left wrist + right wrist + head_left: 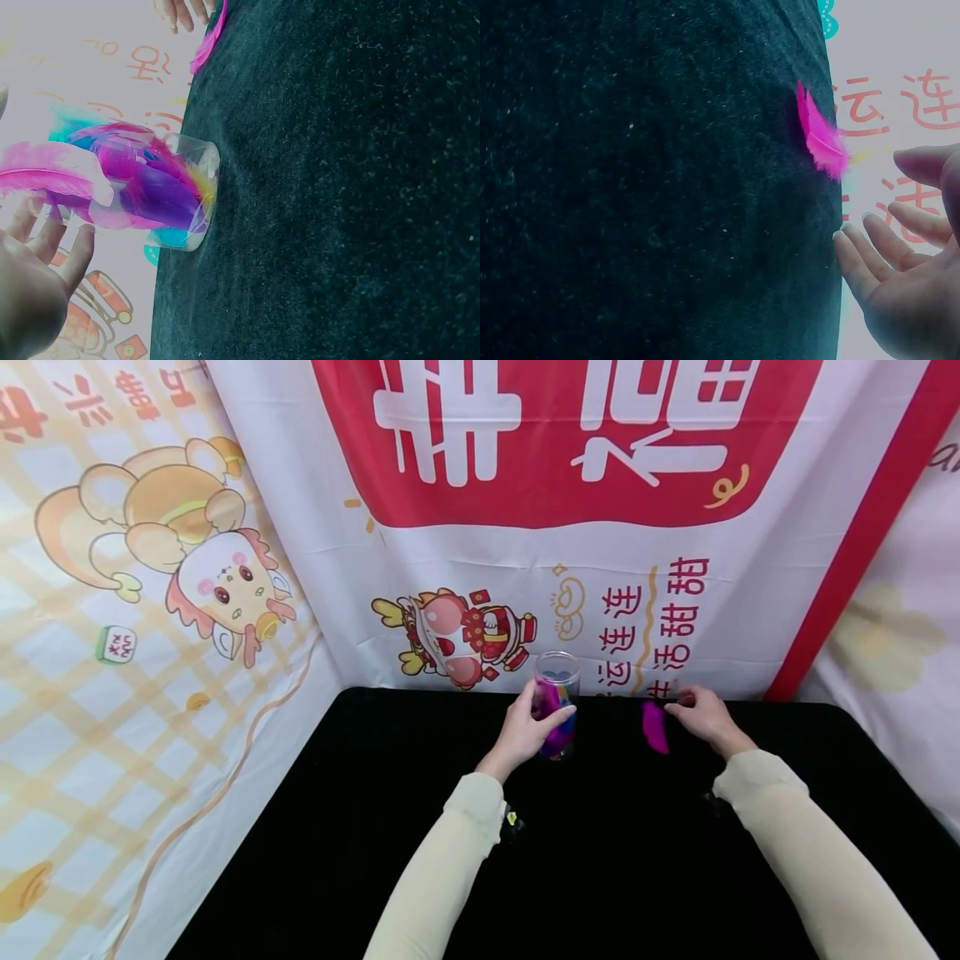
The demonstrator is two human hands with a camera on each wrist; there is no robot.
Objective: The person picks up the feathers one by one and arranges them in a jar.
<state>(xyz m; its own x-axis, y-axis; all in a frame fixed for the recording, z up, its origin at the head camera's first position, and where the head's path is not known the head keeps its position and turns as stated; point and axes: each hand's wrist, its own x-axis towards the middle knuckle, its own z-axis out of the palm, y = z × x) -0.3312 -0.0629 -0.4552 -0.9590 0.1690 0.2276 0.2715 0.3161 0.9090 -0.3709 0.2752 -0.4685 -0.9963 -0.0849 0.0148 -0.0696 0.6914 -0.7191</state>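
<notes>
A clear cylindrical container (558, 668) stands near the black table's far edge, with pink, purple, blue and yellow feathers (154, 180) inside. My left hand (521, 731) grips its side, thumb across the front. In the left wrist view a pale pink feather (52, 174) lies over the container's near side, above the fingertips; whether it is inside cannot be told. To the right, a magenta feather (655, 727) lies on the table by the far edge. My right hand (703, 714) is just right of that feather (821, 142), fingers spread and thumb apart, with a gap between them.
The black table (600, 860) meets a white printed cloth backdrop (487, 560) right behind the container. Another patterned cloth (135, 693) hangs along the left side. A small dark device (513, 822) sits at the left cuff.
</notes>
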